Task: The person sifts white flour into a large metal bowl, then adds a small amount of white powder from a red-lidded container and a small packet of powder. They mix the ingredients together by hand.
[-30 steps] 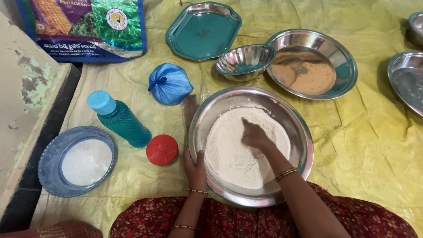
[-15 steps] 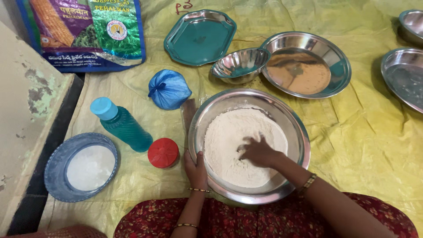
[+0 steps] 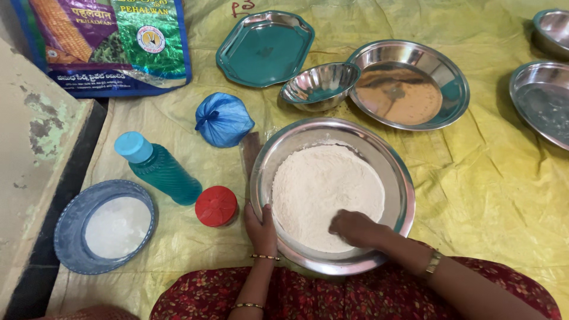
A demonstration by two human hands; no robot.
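Note:
A wide steel basin (image 3: pixel 396 172) holds a mound of white flour (image 3: pixel 323 186) on the yellow sheet in front of my knees. My left hand (image 3: pixel 261 228) grips the basin's near left rim. My right hand (image 3: pixel 354 228) rests in the flour at the near edge of the mound, fingers curled and partly dusted with it. Whether it holds any flour cannot be seen.
Left of the basin stand a red-lidded jar (image 3: pixel 216 205), a teal bottle (image 3: pixel 159 169), a tied blue bag (image 3: pixel 224 119) and a blue plate of white powder (image 3: pixel 106 226). Behind lie a small steel bowl (image 3: pixel 320 85), steel plates (image 3: pixel 409 83), a green tray (image 3: pixel 265 47) and a printed sack (image 3: pixel 106 41).
My right hand has drawn back from the middle of the flour to the near edge of the mound. My left hand stays on the rim.

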